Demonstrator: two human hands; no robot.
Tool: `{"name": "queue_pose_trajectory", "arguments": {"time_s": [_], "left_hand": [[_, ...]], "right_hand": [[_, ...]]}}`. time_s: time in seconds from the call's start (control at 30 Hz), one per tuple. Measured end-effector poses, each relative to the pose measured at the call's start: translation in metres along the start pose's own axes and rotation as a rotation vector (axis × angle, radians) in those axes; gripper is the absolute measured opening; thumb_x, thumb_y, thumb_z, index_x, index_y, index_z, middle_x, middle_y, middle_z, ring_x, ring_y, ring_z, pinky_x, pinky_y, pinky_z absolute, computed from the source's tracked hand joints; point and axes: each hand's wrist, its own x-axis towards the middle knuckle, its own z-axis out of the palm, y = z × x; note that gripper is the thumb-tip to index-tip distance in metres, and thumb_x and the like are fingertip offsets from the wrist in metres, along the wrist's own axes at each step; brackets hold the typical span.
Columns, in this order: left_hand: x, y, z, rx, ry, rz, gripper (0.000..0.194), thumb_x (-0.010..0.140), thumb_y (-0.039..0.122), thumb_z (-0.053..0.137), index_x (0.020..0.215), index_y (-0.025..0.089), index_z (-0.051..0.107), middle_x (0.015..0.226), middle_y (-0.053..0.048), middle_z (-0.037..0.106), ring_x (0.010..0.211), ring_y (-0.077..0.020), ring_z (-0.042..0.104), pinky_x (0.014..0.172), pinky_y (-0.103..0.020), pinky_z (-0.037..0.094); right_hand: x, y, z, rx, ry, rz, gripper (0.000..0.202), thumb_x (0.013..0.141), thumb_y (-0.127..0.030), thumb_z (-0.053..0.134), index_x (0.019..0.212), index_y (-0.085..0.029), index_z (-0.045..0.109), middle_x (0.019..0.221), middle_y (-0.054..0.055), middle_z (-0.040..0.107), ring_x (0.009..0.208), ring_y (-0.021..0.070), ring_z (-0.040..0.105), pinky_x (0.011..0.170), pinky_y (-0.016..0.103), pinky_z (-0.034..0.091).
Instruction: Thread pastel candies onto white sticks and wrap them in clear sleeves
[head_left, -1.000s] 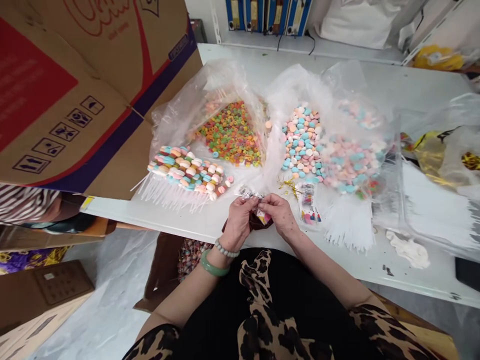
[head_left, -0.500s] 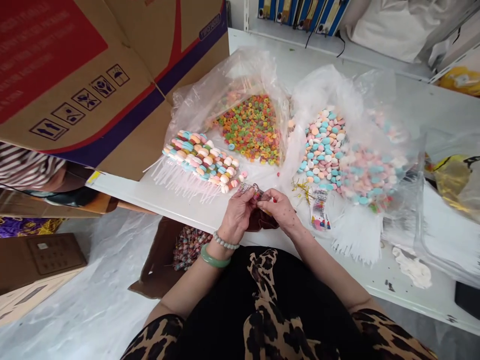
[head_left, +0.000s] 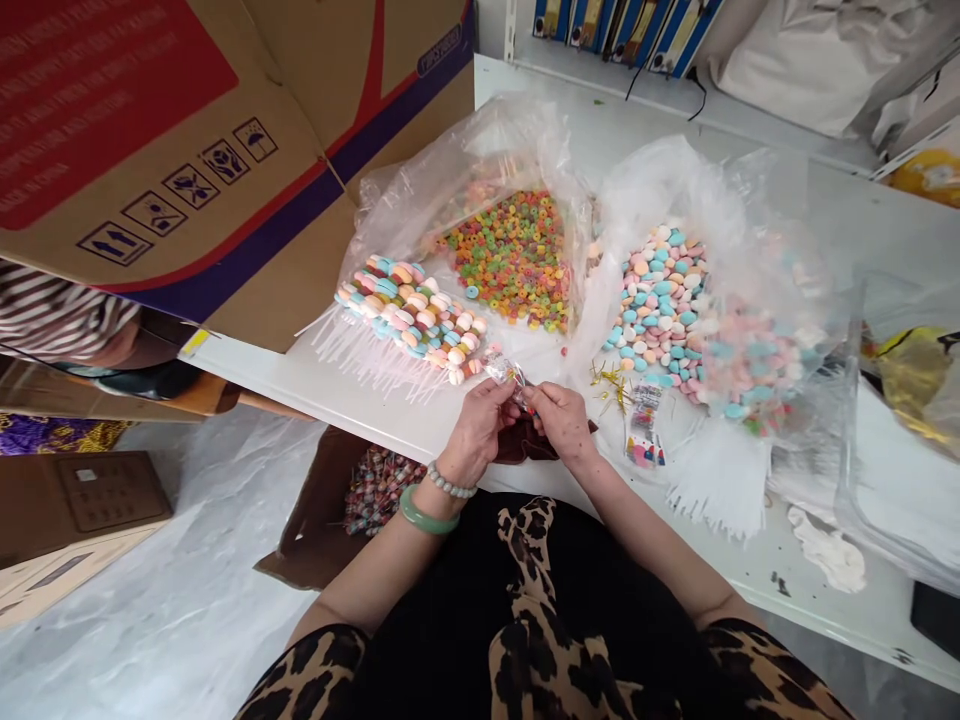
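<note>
My left hand [head_left: 480, 425] and my right hand [head_left: 561, 422] meet at the table's front edge, both closed in a pinch on a small clear printed wrapper [head_left: 504, 368]. Rows of pastel candies on white sticks [head_left: 411, 315] lie just beyond my left hand. Behind them an open plastic bag holds small ring candies [head_left: 517, 260]. Farther right, another bag holds pastel round candies [head_left: 660, 300]. Gold twist ties [head_left: 611, 382] and a stack of printed wrappers [head_left: 645, 428] lie right of my right hand, beside a bundle of white sticks [head_left: 720, 480].
A large cardboard box [head_left: 300, 110] stands at the back left. Below the table edge, an open brown box [head_left: 307, 520] contains wrapped candies. A clear plastic tray [head_left: 855, 400] is at the right. Blue binders [head_left: 626, 30] stand at the back; a person's striped sleeve [head_left: 60, 315] shows at left.
The view has shifted slightly, so the table things appear farther right. More of the clear wrapper now sticks up above my fingertips, and my right fingers have drawn in beside it.
</note>
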Motion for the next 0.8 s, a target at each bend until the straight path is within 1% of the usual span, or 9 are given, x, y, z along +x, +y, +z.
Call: {"name": "queue_pose_trajectory", "arguments": {"time_s": [0.1,0.17,0.27,0.33,0.5,0.6,0.7,0.73,0.8], "left_hand": [[0.003,0.005,-0.004,-0.077,0.038,0.049,0.017,0.067,0.017,0.077,0.073,0.014,0.061,0.061,0.003,0.061,0.045,-0.0051,0.05,0.05,-0.019,0.042],[0.006,0.01,-0.008,-0.123,0.046,0.096,0.018,0.066,0.014,0.077,0.078,0.015,0.064,0.066,0.003,0.064,0.047,-0.0043,0.05,0.05,-0.018,0.041],[0.008,0.016,-0.014,-0.098,0.009,0.101,0.026,0.061,0.015,0.081,0.084,0.015,0.068,0.073,0.001,0.068,0.052,-0.0055,0.054,0.049,-0.017,0.039],[0.007,0.017,-0.018,-0.054,0.011,0.093,0.028,0.057,0.017,0.084,0.08,0.014,0.068,0.07,0.0,0.068,0.053,-0.0071,0.055,0.049,-0.019,0.039],[-0.003,0.01,-0.029,-0.051,0.138,0.246,0.025,0.056,0.022,0.085,0.066,0.014,0.063,0.058,0.003,0.06,0.05,-0.0057,0.05,0.049,-0.019,0.036],[-0.013,0.007,-0.039,-0.09,0.183,0.31,0.028,0.061,0.029,0.084,0.062,0.016,0.059,0.055,0.005,0.055,0.047,-0.0043,0.045,0.047,-0.018,0.035],[-0.025,0.006,-0.052,-0.112,0.277,0.418,0.034,0.061,0.034,0.085,0.059,0.016,0.056,0.053,0.007,0.049,0.046,-0.0026,0.041,0.047,-0.017,0.034],[-0.029,0.005,-0.056,-0.119,0.279,0.416,0.035,0.062,0.037,0.084,0.061,0.016,0.056,0.054,0.007,0.05,0.046,-0.0031,0.043,0.048,-0.017,0.036],[-0.037,0.001,-0.061,-0.111,0.223,0.31,0.036,0.063,0.044,0.083,0.068,0.017,0.06,0.058,0.005,0.055,0.049,-0.0062,0.05,0.05,-0.02,0.042]], "right_hand": [[-0.001,0.003,-0.003,0.026,-0.06,-0.003,0.023,0.078,-0.043,0.061,0.068,-0.022,0.061,0.056,-0.003,0.06,0.051,0.0127,0.055,0.055,0.025,0.046],[-0.001,0.005,-0.004,0.116,-0.052,0.049,0.02,0.075,-0.041,0.062,0.07,-0.022,0.061,0.057,-0.003,0.06,0.052,0.0133,0.056,0.055,0.026,0.048],[-0.002,0.006,-0.006,0.155,-0.032,0.102,0.023,0.07,-0.04,0.066,0.061,-0.022,0.055,0.049,-0.005,0.052,0.044,0.0105,0.047,0.047,0.024,0.041],[-0.003,0.005,-0.006,0.155,-0.053,0.108,0.028,0.07,-0.041,0.068,0.057,-0.021,0.052,0.047,-0.006,0.048,0.042,0.0092,0.042,0.045,0.023,0.037],[-0.004,0.001,0.005,0.23,-0.21,0.102,0.023,0.064,-0.036,0.074,0.071,-0.021,0.058,0.056,-0.006,0.056,0.049,0.0097,0.048,0.051,0.023,0.039],[-0.008,0.001,0.017,0.278,-0.275,0.123,0.02,0.066,-0.035,0.07,0.068,-0.021,0.056,0.054,-0.006,0.053,0.048,0.0091,0.044,0.05,0.023,0.037],[-0.015,0.003,0.027,0.133,-0.202,0.036,0.019,0.073,-0.035,0.065,0.067,-0.021,0.054,0.057,-0.005,0.051,0.052,0.0104,0.044,0.053,0.024,0.037],[-0.018,0.004,0.03,0.04,-0.157,-0.011,0.019,0.077,-0.036,0.062,0.068,-0.022,0.055,0.057,-0.005,0.051,0.054,0.0112,0.045,0.054,0.024,0.038],[-0.022,0.005,0.036,-0.155,-0.087,-0.118,0.021,0.084,-0.038,0.057,0.07,-0.022,0.055,0.059,-0.004,0.052,0.057,0.0126,0.048,0.057,0.024,0.039]]}}
